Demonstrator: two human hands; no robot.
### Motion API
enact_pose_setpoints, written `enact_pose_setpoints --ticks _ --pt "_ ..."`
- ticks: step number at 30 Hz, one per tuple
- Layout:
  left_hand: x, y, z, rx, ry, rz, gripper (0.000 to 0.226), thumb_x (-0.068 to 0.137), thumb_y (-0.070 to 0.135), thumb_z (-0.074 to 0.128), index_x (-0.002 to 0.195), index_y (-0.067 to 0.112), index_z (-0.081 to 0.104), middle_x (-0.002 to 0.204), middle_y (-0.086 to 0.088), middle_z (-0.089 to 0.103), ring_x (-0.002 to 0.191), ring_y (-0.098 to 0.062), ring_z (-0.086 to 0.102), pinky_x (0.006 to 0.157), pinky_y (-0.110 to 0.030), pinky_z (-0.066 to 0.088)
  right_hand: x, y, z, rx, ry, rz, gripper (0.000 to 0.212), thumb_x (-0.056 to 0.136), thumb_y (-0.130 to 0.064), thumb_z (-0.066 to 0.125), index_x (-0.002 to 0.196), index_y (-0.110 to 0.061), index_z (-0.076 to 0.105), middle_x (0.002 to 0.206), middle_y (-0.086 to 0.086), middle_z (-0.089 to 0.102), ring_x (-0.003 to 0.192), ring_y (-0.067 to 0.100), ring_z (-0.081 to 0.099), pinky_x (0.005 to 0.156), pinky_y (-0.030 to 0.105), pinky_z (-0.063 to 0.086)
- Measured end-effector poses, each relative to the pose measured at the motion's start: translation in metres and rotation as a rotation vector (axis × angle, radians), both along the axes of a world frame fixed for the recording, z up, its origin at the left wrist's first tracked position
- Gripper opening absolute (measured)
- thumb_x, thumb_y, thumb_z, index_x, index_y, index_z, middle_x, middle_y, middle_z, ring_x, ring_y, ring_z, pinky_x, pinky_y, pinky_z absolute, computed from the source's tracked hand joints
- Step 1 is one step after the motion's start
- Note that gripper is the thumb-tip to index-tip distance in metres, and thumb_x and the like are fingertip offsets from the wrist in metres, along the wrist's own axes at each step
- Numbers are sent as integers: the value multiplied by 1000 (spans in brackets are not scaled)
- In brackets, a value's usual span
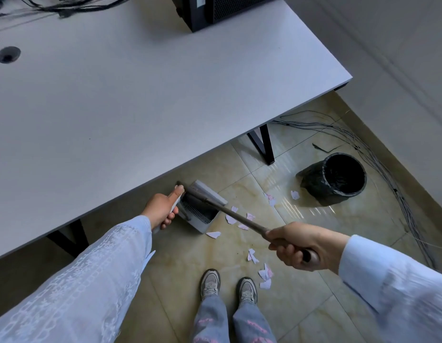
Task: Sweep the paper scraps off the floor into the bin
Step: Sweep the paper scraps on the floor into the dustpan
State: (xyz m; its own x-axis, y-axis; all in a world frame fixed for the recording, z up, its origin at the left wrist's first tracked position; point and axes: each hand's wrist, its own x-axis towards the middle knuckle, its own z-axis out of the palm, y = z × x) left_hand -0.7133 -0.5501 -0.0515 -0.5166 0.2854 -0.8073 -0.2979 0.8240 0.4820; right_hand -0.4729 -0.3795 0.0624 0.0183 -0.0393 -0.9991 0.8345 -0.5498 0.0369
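Note:
My left hand grips the upright handle of a grey dustpan that stands on the tiled floor by the table's edge. My right hand is closed around the brown broom handle, which slants up-left across the dustpan; the broom's head is hidden by the pan and the table. Several pink-and-white paper scraps lie scattered on the floor between the dustpan, my shoes and the bin. A black bin lined with a black bag stands to the right, with one paper scrap beside it.
A large white table covers the upper left, its black leg near the bin. A computer tower stands on it. Grey cables trail along the floor by the wall. My two shoes stand below.

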Motion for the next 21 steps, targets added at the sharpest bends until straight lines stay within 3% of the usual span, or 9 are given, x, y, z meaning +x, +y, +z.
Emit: enact_pose_setpoints --ticks 4,12,21 --pt "4 -3 5 -12 4 -14 59 85 62 56 58 11 45 41 1 35 32 -13 27 40 -18 24 20 2 6 59 17 45 31 97 -33 47 76 -10 44 39 -2 35 22 4 30 27 8 20" --pt "28 -17 17 4 -5 18 56 90 55 55 59 10 42 38 1 33 28 -12 25 38 -15 22 55 11 10 136 40 -73 31 96 -36 50 83 -8 46 51 1 35 22 4 31 27 7 21" --pt "74 -48 52 -4 80 -5 46 90 34 65 59 10 42 37 -1 32 28 -13 23 40 -16 20 98 3 10 153 77 -219 34 98 -30 46 71 -10 42 37 -1 37 21 5 31 27 6 21"
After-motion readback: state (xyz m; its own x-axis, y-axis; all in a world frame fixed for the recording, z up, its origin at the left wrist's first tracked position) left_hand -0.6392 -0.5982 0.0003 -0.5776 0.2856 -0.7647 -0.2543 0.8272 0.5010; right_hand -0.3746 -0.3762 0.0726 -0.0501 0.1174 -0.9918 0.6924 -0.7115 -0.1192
